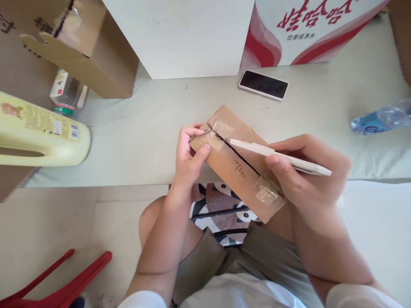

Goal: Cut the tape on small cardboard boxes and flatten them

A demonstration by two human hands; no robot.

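Note:
A small brown cardboard box (224, 167) is held at a slant above my lap, with a dark seam along its upper face and clear tape at both ends of the seam. My left hand (192, 149) grips its far left corner, thumb on top. In my right hand (305, 167) is a slim white utility knife (279, 156), pinched between thumb and fingers. The knife's tip points left and lies over the seam beside the upper tape. Whether the blade touches the cardboard is too small to tell.
A phone (263, 84) lies beyond the box, before a white box (189, 38) and a red-and-white carton (298, 34). At right lies a water bottle (379, 119); at left, a yellow jug (45, 132), a clear bottle (67, 92) and a brown carton (109, 55).

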